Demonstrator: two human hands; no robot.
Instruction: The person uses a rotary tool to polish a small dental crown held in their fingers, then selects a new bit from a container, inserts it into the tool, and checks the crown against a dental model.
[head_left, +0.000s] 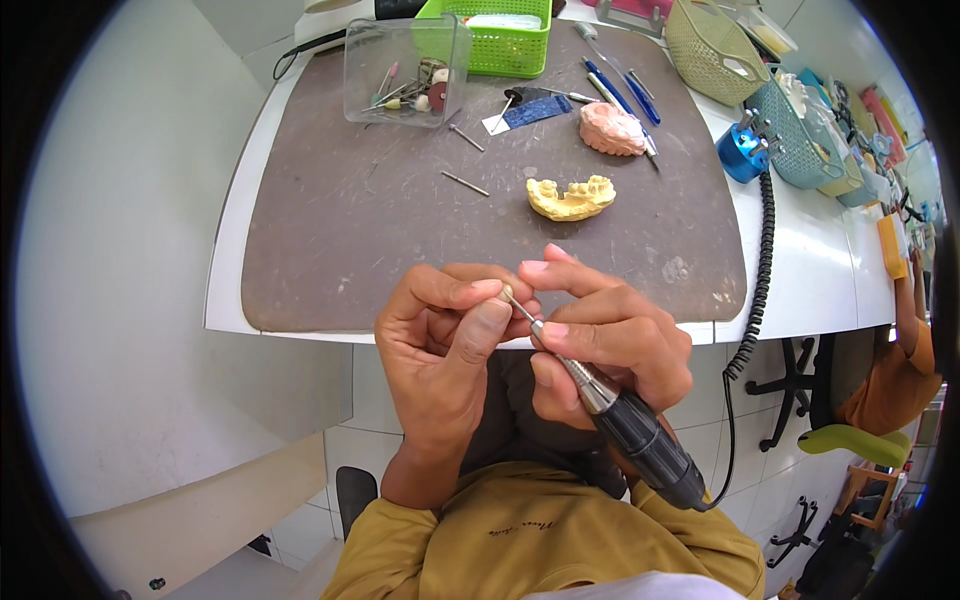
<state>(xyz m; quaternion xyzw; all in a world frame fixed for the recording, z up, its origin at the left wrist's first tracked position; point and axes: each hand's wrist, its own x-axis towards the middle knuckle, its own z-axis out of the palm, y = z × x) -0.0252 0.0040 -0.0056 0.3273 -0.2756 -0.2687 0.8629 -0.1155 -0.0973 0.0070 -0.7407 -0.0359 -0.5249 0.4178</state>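
Observation:
Between the thumb and fingertips of my left hand (pixel 437 345) is a small yellowish piece (pixel 508 291), mostly covered by the fingers; its exact kind cannot be made out. My right hand (pixel 625 335) is closed round the metal front of a black and silver rotary handpiece (pixel 645 440). The thin bur (pixel 521 309) in its tip points up and left, at or very close to the small piece. Both hands meet over the table's near edge. Just beyond them lies a yellow dental arch model (pixel 570 206), with a pink dental model (pixel 611 130) behind it.
Two loose burs (pixel 465 183) lie on the brown mat (pixel 330 230). Further back stand a clear box (pixel 400 95) of polishing tips, a green basket (pixel 510 50), and pens (pixel 630 92). At right are a blue bur holder (pixel 742 152), a coiled cord (pixel 765 260) and a seated person (pixel 895 385).

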